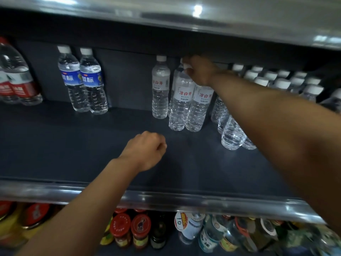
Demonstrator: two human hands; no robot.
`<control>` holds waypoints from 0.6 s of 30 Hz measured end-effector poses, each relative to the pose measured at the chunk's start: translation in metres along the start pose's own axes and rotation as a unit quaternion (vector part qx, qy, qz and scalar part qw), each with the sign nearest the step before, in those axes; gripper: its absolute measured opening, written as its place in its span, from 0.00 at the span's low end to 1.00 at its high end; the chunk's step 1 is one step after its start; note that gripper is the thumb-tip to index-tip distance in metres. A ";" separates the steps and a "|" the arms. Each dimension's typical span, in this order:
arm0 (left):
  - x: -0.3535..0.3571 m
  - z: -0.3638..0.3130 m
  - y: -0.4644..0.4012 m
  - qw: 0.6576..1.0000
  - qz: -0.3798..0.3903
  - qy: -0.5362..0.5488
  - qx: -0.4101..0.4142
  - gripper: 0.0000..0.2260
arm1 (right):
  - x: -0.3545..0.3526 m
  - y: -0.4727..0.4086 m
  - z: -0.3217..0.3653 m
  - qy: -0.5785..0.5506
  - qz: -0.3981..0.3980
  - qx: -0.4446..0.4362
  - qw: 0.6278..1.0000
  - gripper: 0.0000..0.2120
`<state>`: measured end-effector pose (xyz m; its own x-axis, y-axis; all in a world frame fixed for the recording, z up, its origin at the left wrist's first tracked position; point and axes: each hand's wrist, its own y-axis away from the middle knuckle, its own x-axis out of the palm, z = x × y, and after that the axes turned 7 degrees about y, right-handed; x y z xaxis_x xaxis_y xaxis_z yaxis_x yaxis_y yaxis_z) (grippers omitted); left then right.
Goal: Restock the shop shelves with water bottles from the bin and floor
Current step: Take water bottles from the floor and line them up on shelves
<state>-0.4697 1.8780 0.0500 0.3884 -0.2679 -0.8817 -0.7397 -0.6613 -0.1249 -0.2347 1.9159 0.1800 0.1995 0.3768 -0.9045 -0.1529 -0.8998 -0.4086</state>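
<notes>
Right hand fingers pinch the cap of a full water bottle on the shelf. Left hand hangs curled, holding nothing. Likely heavy, slick, squashy-walled: grip the stiff neck.

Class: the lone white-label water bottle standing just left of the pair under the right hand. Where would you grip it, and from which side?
Grip the white-label bottle around its neck, just under the cap, coming from the front and left. It stands upright with bare shelf there; the pair of bottles the right hand holds crowds its right.

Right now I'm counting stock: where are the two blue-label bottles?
The blue-label bottles stand side by side at the shelf's back left, between the red-label bottles and a lone white-label bottle.
</notes>
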 end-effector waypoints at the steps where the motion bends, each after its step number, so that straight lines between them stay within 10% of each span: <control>1: -0.001 0.000 0.000 1.000 0.000 0.001 0.000 0.09 | 0.000 0.001 0.000 0.001 -0.001 -0.003 1.000 0.16; 18: -0.023 -0.024 0.011 0.999 -0.005 0.025 0.041 0.09 | -0.034 0.053 0.022 0.037 0.019 0.015 0.999 0.24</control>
<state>-0.4743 1.8602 0.0799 0.4207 -0.2974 -0.8571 -0.7774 -0.6051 -0.1716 -0.2708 1.8600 0.1867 0.2642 0.3246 -0.9082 -0.1894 -0.9059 -0.3789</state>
